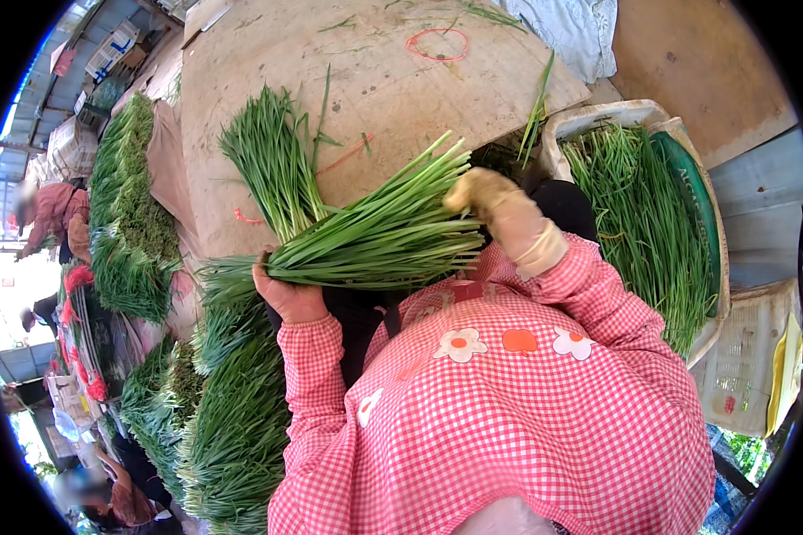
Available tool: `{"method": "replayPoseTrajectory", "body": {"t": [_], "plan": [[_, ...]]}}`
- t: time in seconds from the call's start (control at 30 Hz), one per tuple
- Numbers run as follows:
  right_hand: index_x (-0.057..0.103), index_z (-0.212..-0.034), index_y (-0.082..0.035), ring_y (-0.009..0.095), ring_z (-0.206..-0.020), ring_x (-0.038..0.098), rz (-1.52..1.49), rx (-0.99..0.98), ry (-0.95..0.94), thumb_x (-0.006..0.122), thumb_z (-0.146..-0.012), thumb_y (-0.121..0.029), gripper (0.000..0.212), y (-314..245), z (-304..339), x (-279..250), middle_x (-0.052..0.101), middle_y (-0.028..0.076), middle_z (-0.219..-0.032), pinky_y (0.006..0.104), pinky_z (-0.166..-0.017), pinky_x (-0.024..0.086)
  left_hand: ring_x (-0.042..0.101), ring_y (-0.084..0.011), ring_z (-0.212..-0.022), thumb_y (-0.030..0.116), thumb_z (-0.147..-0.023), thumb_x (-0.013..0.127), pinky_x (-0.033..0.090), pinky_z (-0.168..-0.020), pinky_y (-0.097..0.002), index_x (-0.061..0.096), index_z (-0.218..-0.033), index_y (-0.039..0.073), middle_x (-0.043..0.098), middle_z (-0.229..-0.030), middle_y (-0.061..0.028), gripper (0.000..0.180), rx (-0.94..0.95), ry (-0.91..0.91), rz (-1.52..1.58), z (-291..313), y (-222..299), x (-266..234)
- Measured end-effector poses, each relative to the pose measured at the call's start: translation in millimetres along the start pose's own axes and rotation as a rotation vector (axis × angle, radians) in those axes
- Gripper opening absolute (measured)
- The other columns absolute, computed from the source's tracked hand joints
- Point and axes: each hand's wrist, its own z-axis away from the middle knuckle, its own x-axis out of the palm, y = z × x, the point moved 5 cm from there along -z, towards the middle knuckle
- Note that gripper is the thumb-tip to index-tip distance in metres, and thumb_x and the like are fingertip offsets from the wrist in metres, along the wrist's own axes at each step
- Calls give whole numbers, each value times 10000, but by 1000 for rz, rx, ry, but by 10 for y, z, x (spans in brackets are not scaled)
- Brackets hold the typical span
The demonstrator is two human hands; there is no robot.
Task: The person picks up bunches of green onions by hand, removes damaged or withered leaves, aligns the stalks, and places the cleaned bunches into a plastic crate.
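Observation:
A thick bunch of garlic chives (375,236) lies slanting across in front of me, pale stalk ends to the right and green leaves to the left. My left hand (290,297) is closed around its leafy part from below. At the stalk ends is my right hand (500,209) in a tan glove, its fingers curled; whatever they pinch is too small or hidden to make out. Just beyond the held bunch, another bunch of chives (272,156) rests on the brown board (348,85), partly covered by the one I hold.
An orange-red tie loop (437,45) and stray leaves lie on the board. On my right stands a white crate (558,147) full of loose chives (642,223). Heaped green bunches (236,428) fill the left side. Other people (58,218) are at the far left.

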Motion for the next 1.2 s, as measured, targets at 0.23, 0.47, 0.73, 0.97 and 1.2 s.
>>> {"method": "replayPoseTrajectory", "body": {"t": [0.23, 0.47, 0.73, 0.97, 1.2], "plan": [[532, -777, -86, 206, -791, 533, -921, -215, 327, 481, -895, -250, 209, -488, 143, -1131, 543, 35, -767, 370, -801, 428, 618, -288, -713, 226, -831, 437, 516, -692, -452, 593, -775, 66, 641, -756, -111, 230, -18, 39, 88, -87, 44, -236], [605, -832, -28, 236, -786, 587, 1504, 127, -26, 529, -802, -164, 159, -635, 470, -1313, 609, 110, -805, 341, -748, 446, 615, -293, -735, 249, -831, 435, 512, -697, -477, 587, -793, 84, 642, -789, -104, 228, -7, 85, 82, -206, 59, -328], [604, -889, -34, 283, -734, 589, 1501, -490, 97, 570, -825, -346, 320, -668, 2, 42, 613, 135, -791, 381, -629, 459, 600, -280, -728, 246, -832, 438, 507, -692, -456, 560, -782, 92, 620, -776, -88, 203, 26, 170, -3, -80, 74, -243], [549, -784, -65, 352, -666, 560, 1302, -268, -105, 558, -808, -319, 256, -98, -200, 256, 564, 169, -692, 413, -602, 443, 596, -272, -710, 227, -822, 447, 506, -684, -444, 549, -742, 90, 619, -750, -93, 188, -13, 178, -22, -67, -42, -137], [538, -812, -58, 129, -582, 470, -497, -20, -238, 485, -898, -243, 210, -584, 185, -167, 514, 10, -665, 290, -597, 396, 610, -278, -715, 210, -820, 446, 511, -681, -438, 577, -750, 70, 635, -764, -117, 204, -26, 151, 20, -197, 104, -341]]}}
